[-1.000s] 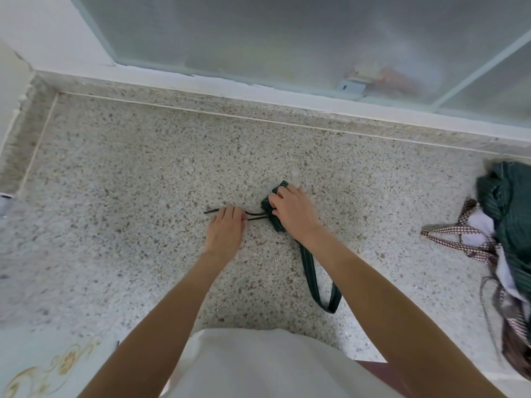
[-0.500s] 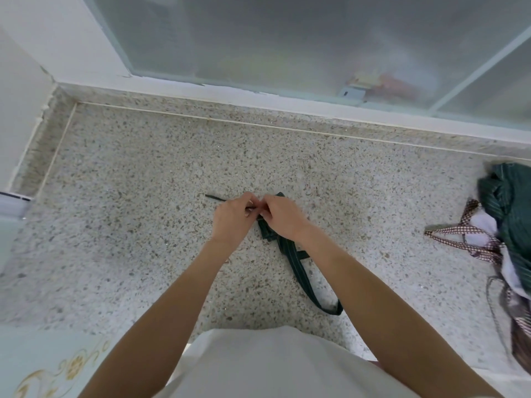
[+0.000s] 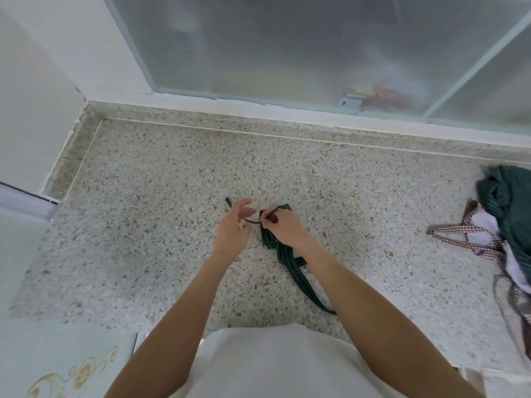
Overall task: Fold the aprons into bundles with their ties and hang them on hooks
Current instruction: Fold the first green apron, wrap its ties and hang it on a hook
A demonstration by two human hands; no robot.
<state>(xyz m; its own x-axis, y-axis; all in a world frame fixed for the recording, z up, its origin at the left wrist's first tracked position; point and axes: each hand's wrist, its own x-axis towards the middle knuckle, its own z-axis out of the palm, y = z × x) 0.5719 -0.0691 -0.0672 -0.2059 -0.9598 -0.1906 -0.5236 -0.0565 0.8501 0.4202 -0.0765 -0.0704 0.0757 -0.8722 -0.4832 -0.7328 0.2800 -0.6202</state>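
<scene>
Since half a second ago, the left hand [image 3: 233, 228] has let go of the tie and opened; before, both hands pinched together at the same spot, and now they are a little apart. The camera has also tilted, so more of the frosted window [image 3: 316, 47] shows.

No writing or brand can be read anywhere; the gold ornament [image 3: 77, 374] at the lower left is only a curling pattern.

The left hand hovers with fingers spread and relaxed, holding nothing, and the thin dark tie [image 3: 253, 221] passes just beside its fingers. The right hand [image 3: 283, 226] pinches this tie between thumb and fingertips and lies on top of the small dark green striped apron bundle [image 3: 273, 242]. The bundle lies on the speckled stone counter [image 3: 143, 239], about in the middle, and a striped strap [image 3: 301, 278] runs from it toward the person. More aprons lie in a pile [image 3: 508, 214] at the right edge, well apart.
</scene>
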